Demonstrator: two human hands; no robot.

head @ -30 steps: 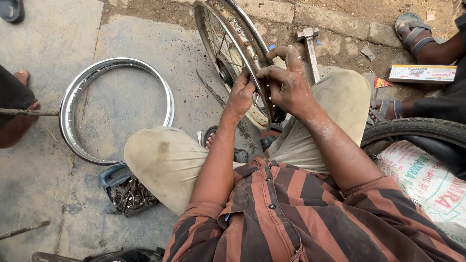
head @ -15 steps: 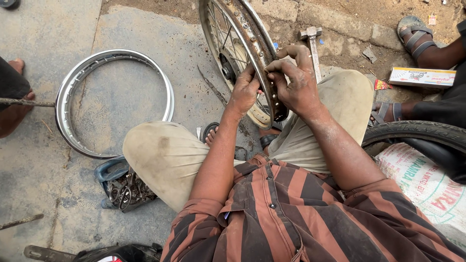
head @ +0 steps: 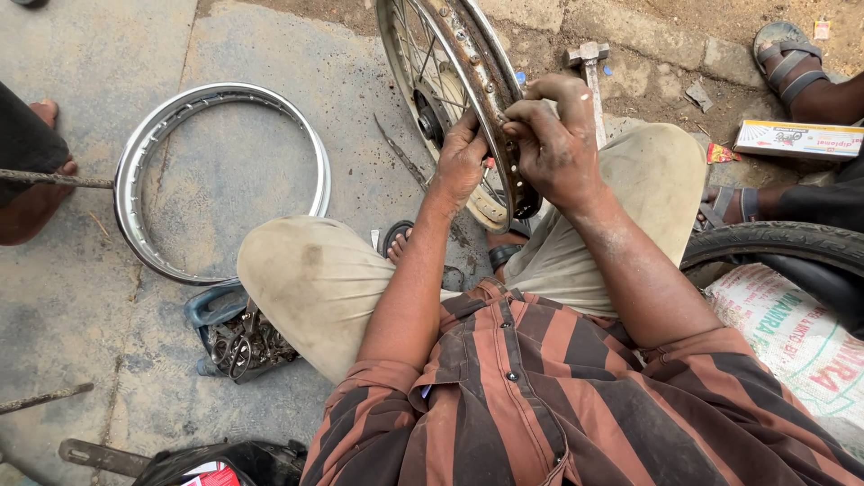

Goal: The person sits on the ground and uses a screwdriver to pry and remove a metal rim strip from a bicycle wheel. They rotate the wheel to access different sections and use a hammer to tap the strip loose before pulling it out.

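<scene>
both grips (head: 461,162) (head: 551,144) clasp the spoked wheel rim (head: 468,81).

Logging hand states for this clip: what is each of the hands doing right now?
Left hand: closed on the spoked wheel rim from its left side.
Right hand: fingers pinched at the rim's edge; anything held between them cannot be told.

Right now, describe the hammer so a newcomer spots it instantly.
Start at the spoked wheel standing upright between the seated person's knees. Just beyond the right hand working its rim, the hammer lies on the dirt. Its metal head on a straight handle sets it apart from the stone scraps and the flat cardboard box nearby.
</scene>
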